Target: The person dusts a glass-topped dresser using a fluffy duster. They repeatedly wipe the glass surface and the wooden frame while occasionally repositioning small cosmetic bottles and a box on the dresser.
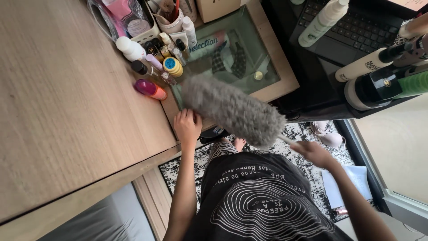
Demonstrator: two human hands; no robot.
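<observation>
I see the broad pale wooden desk top (pixel 67 89) filling the left, with a glass-topped wooden-framed case (pixel 249 67) beside it. Across the case's near edge lies the long fluffy grey duster head (pixel 232 109), tilted, its thin pale handle running down to my right hand (pixel 314 154), which is closed around that handle. My left hand (pixel 187 126) rests curled on the desk's front edge, touching the duster's fluff; I cannot tell whether it grips anything. Just beyond the duster stand a pink-and-orange oval bottle (pixel 150 89) and a stack of yellow round tins with a blue lid (pixel 172 66).
</observation>
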